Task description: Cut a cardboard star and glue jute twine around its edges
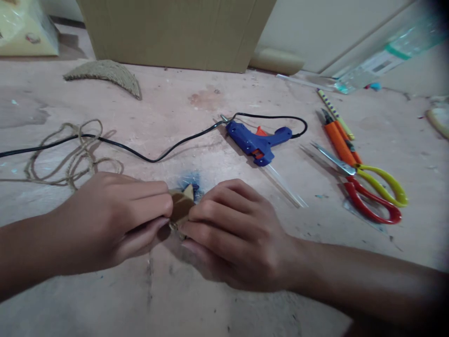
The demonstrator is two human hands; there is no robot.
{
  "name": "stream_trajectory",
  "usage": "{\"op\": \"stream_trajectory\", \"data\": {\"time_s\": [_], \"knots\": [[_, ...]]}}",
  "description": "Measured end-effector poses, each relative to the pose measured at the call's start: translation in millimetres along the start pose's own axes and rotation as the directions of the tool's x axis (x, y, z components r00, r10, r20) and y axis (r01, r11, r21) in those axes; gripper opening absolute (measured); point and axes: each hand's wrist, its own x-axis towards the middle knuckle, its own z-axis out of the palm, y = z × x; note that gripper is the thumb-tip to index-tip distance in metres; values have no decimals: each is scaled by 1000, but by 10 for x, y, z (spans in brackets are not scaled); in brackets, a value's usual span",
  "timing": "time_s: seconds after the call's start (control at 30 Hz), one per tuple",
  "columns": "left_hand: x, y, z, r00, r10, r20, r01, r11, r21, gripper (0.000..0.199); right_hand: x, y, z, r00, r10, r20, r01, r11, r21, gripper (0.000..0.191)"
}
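Note:
Both hands meet at the lower middle around a small brown cardboard piece, whose pointed tip shows between them. My left hand is closed on its left side, fingers pressed together. My right hand pinches the right side. A short bit of twine shows at the near edge, between the fingertips; most of the piece is hidden by the fingers. Loose twine lies in loops beyond my left hand. A blue glue gun with a clear stick rests on the table beyond my right hand.
On the table, a black cord runs leftward. Scissors and an orange cutter lie at right, near a striped pencil. A twine-covered crescent, a cardboard box and a plastic bottle are farther back.

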Motion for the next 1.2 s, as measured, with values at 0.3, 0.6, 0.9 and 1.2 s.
{"op": "stream_trajectory", "data": {"time_s": [0.3, 0.6, 0.9, 1.2], "knots": [[-2, 80, 44, 999, 2, -41, -3, 1000, -26, 27, 30, 5, 16, 997, 82, -4, -82, 997, -6, 12], [10, 97, 74, 999, -30, -30, 29, 999, -26, 24, 51, -41, 15, 991, 130, 18, -130, 991, 21, 7], [-9, 85, 113, 1000, -17, -10, 17, 999, 39, 26, 71, -39, -8, 985, 160, 60, -153, 982, -112, 14], [38, 128, 68, 995, 100, 14, -101, 987, 126, 42, 42, -39, 69, 957, 238, 163, -223, 969, -104, 25]]}}
